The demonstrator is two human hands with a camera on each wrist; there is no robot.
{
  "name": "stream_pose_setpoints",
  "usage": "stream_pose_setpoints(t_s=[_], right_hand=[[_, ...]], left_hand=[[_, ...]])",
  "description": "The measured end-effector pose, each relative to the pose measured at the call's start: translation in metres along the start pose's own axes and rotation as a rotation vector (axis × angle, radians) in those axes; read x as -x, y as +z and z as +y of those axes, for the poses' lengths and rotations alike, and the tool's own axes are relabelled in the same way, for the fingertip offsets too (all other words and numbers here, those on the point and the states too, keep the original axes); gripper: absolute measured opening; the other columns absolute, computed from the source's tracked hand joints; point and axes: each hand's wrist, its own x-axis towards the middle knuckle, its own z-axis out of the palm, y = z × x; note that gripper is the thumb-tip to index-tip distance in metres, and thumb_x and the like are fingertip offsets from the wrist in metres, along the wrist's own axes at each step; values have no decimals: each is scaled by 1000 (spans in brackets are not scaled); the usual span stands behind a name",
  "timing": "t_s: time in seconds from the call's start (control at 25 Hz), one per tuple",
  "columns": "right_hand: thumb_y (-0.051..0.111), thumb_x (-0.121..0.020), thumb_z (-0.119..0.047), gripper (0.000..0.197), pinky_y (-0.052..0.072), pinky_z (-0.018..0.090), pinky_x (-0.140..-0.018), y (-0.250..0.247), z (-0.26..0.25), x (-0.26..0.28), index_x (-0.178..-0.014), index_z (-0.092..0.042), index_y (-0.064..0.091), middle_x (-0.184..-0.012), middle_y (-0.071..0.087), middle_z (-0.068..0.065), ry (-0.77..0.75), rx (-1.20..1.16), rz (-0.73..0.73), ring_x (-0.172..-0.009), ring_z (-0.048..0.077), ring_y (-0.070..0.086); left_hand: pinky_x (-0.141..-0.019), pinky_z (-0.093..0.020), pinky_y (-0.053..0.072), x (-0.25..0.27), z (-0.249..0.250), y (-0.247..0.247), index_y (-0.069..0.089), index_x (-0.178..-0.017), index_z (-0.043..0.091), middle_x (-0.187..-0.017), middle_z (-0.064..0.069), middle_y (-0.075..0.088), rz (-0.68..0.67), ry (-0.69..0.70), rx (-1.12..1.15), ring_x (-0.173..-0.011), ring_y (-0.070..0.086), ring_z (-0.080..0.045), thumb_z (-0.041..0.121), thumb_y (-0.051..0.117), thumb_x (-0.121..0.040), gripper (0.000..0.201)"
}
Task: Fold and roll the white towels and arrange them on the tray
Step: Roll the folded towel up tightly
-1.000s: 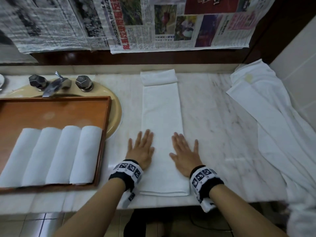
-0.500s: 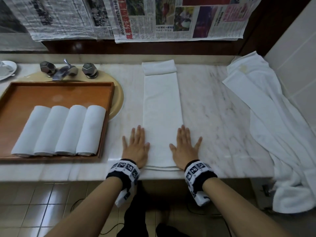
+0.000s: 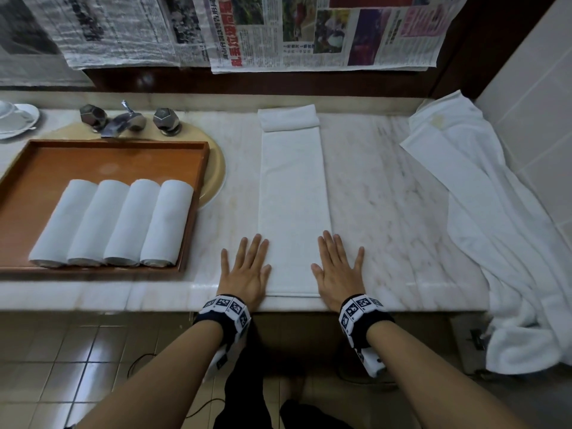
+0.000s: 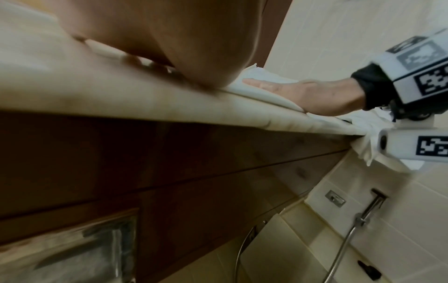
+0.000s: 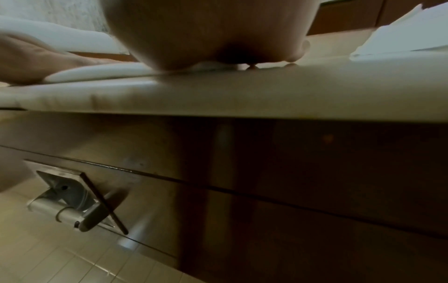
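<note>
A white towel (image 3: 292,196), folded into a long narrow strip, lies on the marble counter (image 3: 380,212) with its far end folded over. My left hand (image 3: 246,267) lies flat at the strip's near left edge. My right hand (image 3: 337,269) lies flat at its near right edge; the left wrist view shows this right hand (image 4: 308,95) resting on the towel (image 4: 261,84). Both hands have straight, spread fingers. The wooden tray (image 3: 102,156) to the left holds several rolled white towels (image 3: 114,221) side by side.
More white cloth (image 3: 501,218) is heaped at the right and hangs over the counter edge. A faucet (image 3: 127,120) and sink rim (image 3: 216,171) sit behind the tray, and a white dish (image 3: 15,119) at the far left. Newspapers (image 3: 309,32) hang on the wall.
Both hands have slid back along the towel toward the counter's near edge and spread out to its side edges. The head view has tilted, showing more floor.
</note>
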Motion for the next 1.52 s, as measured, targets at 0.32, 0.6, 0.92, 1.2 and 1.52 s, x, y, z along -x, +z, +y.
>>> stream_pose_setpoints(t_s=[0.32,0.6,0.92,1.2,1.52], right_hand=[[23,-102,-46,67,-8,64,-112,-23,0,0,-153,-17,-8,-159,-23,-7,30,-62,-90,-146,15,-19],[65,-83,-51,37,41,23,-81,-26,2,27,-106,-22,62,-103,56,-8,-342,-266,7,-98,9,49],[62,-85,-28,19,46,26,-85,-25,23,27,-99,-20,73,-98,66,-6,-293,-303,87,-96,12,57],[56,-94,-28,20,40,21,-86,-23,27,26,-105,-18,69,-101,65,-4,-237,-370,83,-97,12,55],[57,-90,-14,9,50,28,-73,-33,21,26,-86,-21,55,-80,64,-5,-108,-466,44,-75,13,59]], left_hand=[[-119,-48,5,0,2,-34,21,-152,17,-163,-2,6,4,-13,12,-150,1,-23,37,36,-102,56],[-79,-32,49,16,16,-44,72,-98,29,-98,11,64,-1,129,76,-94,58,-15,68,64,-72,48],[-71,-23,44,14,4,-45,75,-93,22,-93,7,67,-18,196,129,-87,59,-14,25,64,-80,17],[-74,-25,46,16,-10,-40,74,-100,11,-95,-1,68,55,249,286,-81,62,-18,13,64,-84,19],[-71,-15,46,8,-11,-50,73,-88,13,-79,6,66,34,91,412,-73,60,-9,14,72,-83,5]])
